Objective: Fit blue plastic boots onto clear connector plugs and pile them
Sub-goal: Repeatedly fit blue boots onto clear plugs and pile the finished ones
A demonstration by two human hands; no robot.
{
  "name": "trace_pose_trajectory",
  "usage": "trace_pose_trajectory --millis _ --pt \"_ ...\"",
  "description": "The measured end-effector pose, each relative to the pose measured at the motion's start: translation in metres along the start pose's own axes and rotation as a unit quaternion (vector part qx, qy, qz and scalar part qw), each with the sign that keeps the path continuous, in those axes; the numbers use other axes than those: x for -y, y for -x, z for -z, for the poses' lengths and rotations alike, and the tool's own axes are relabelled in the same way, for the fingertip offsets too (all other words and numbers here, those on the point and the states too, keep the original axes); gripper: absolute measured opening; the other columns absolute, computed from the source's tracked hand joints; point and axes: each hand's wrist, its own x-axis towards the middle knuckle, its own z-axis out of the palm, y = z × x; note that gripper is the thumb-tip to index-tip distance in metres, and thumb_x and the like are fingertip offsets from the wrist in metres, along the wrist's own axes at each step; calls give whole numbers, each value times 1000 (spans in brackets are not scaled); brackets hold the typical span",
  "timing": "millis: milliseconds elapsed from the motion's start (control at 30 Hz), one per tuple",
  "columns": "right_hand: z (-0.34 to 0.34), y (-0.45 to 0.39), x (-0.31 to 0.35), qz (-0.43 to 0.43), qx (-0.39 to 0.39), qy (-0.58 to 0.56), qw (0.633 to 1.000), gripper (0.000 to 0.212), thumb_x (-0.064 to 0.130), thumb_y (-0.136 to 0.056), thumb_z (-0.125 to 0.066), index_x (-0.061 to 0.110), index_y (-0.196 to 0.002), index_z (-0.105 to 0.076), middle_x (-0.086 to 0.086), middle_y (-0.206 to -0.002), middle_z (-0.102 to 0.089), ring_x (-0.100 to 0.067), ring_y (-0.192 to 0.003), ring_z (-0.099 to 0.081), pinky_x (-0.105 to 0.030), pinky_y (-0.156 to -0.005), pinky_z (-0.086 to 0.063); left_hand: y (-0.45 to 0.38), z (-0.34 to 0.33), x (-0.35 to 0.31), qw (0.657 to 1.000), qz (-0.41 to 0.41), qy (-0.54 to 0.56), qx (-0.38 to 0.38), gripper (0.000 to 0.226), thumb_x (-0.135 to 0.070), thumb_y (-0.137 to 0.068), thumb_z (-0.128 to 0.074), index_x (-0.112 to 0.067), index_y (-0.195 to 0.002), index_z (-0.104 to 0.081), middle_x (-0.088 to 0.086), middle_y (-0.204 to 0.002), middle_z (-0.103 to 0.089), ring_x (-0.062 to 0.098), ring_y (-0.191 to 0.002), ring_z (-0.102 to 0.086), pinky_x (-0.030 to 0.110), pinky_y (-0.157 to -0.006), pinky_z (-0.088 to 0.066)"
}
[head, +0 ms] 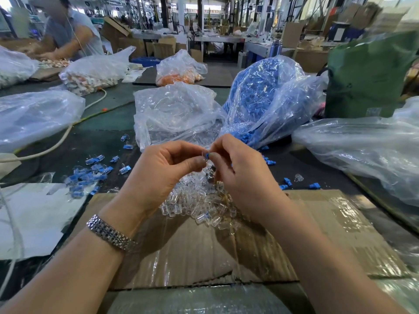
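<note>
Both hands pinching one blue boot (206,155) between fingertips, left hand (163,171), right hand (240,168), above clear plugs (199,200)

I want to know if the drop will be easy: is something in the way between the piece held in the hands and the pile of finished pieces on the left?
Nothing visible blocks it. Both hands pinch the blue boot, and bare tabletop lies between the left hand and the finished pile.
</note>
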Motion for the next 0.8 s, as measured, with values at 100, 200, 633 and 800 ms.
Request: trace_pose_trajectory --millis 100,200,633,800 --pt "3 2 2 50 -5 26 998 5 19 -102 -54 17 -97 -55 8 -84 -56 -24 -74 -58 -49 -68 -50 -2 2 2 997 45 60 1 29 -17 -72 -70 -8 -99 -75 14 -90 -77 23 -85 -73 27 -82 -61" --pt "4 1 0 67 2 59 996 4 19 -101 -55 17 -98 -56 9 -85 -54 -25 -73 -57 -49 -67 -50 -3 5 4 995 63 71 18 29 -15 -72 -71 -7 -99 -76 16 -92 -77 23 -85 -73 27 -82 -61" --pt "68 -3 -66 -297 80 256 916 20 21 -86 -77 24 -69 -66 1 -75 -68 -23 -81 -66 -34 -75 -52 -20 74 24 855 105 -456 -225 12 -8 -80 -72 -18 -85 -70 9 -92 -69 32 -90 -63 38 -77 -47" --pt "63 -3 -62 -315 145 274 897 21 23 -80 -84 28 -68 -67 2 -85 -72 -19 -82 -65 -36 -80 -56 -18 72 22 867 107 -461 -157 23 -2 -80 -70 -23 -89 -73 4 -90 -70 25 -86 -64 34 -76 -47"
